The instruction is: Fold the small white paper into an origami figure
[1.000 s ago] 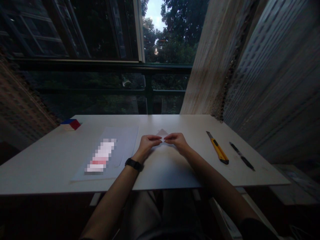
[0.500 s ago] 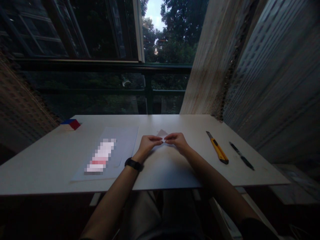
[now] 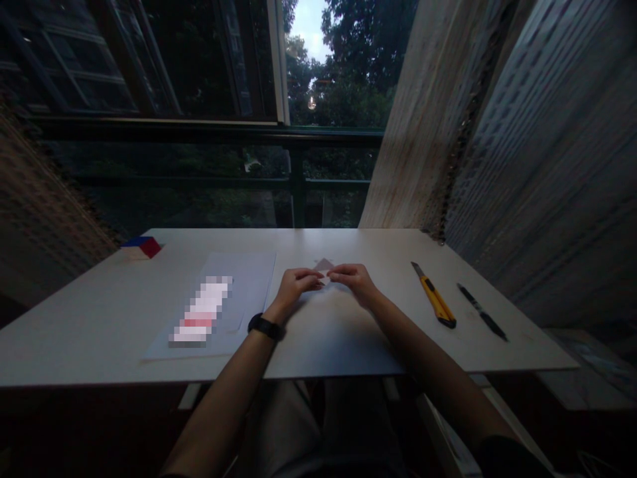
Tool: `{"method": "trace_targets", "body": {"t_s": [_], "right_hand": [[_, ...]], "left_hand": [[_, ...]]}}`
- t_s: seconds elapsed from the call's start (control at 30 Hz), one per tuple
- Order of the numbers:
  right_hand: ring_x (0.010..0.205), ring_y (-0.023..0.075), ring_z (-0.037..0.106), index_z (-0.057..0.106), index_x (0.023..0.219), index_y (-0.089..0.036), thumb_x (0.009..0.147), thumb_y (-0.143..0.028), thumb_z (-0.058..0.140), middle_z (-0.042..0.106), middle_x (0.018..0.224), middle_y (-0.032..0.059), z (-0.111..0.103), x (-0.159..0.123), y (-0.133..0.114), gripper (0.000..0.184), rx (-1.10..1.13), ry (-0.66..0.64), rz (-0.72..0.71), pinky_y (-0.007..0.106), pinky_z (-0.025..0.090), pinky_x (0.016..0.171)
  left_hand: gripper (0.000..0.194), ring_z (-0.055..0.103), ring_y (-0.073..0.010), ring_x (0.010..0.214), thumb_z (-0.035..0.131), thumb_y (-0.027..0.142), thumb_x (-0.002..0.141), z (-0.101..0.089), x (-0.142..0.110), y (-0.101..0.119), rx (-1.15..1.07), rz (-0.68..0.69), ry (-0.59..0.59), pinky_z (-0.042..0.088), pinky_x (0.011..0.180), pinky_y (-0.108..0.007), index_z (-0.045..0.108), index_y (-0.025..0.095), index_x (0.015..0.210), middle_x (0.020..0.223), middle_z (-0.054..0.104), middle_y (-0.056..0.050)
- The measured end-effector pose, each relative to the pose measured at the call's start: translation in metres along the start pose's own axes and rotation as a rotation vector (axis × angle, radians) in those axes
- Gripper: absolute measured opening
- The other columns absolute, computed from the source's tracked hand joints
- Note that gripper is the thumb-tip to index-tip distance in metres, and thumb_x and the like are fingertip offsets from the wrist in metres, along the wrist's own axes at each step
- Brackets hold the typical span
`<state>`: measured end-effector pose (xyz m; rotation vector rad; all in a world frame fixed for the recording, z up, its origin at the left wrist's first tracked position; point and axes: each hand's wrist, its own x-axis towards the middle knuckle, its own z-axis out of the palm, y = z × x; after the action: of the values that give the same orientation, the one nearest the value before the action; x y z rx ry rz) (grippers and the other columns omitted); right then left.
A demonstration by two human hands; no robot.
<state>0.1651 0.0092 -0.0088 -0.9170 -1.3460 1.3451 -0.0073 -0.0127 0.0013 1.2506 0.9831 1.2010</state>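
Left hand and right hand pinch the small folded paper between fingertips above the white table.

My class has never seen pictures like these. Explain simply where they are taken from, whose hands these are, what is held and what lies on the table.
There is no robot here: one camera, worn on a person's head, looks forward and down. The left hand and right hand pinch a small piece of paper. On the white table, a cube-like block and paper sheets lie left; a yellow utility knife and pen lie right.
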Motion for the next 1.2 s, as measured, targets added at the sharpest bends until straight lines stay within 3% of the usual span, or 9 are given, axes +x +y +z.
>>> {"method": "trace_targets", "body": {"t_s": [0.17, 0.43, 0.8, 1.2], "right_hand": [[0.059, 0.0136, 0.056, 0.069, 0.07, -0.017, 0.047, -0.029, 0.079, 0.065, 0.062, 0.0012, 0.003, 0.003, 0.008, 0.028, -0.034, 0.046, -0.088, 0.029, 0.043, 0.062], [0.053, 0.011, 0.052, 0.068, 0.091, -0.016, 0.047, -0.03, 0.079, 0.057, 0.056, -0.0034, 0.001, 0.003, 0.009, 0.048, -0.034, 0.019, -0.088, 0.026, 0.04, 0.055], [0.052, 0.0106, 0.052, 0.071, 0.081, -0.016, 0.047, -0.028, 0.079, 0.061, 0.056, -0.0015, 0.002, -0.001, 0.002, 0.038, -0.048, -0.019, -0.068, 0.026, 0.04, 0.054], [0.068, 0.0157, 0.06, 0.073, 0.073, -0.017, 0.052, -0.032, 0.077, 0.07, 0.073, 0.004, 0.005, -0.002, 0.0, 0.025, -0.091, 0.016, -0.075, 0.031, 0.045, 0.071]], "left_hand": [[0.035, 0.062, -0.0167, 0.059, 0.077, 0.034, 0.054, 0.005, -0.001, -0.001, 0.063, 0.028, 0.061, 0.052, 0.063, -0.031, 0.069, 0.01, 0.078, 0.065, 0.067, -0.007], [0.038, 0.061, -0.0144, 0.058, 0.077, 0.029, 0.053, 0.001, 0.003, -0.005, 0.162, 0.087, 0.077, 0.049, 0.061, -0.026, 0.069, 0.013, 0.087, 0.059, 0.064, -0.002], [0.038, 0.062, -0.0134, 0.062, 0.079, 0.032, 0.053, 0.001, 0.003, -0.006, -0.062, -0.018, 0.092, 0.052, 0.07, -0.03, 0.069, 0.01, 0.083, 0.068, 0.066, -0.005], [0.034, 0.065, -0.0166, 0.069, 0.076, 0.034, 0.057, 0.004, 0.002, -0.001, -0.177, -0.069, 0.103, 0.052, 0.078, -0.033, 0.069, 0.008, 0.078, 0.074, 0.069, -0.008]]}}
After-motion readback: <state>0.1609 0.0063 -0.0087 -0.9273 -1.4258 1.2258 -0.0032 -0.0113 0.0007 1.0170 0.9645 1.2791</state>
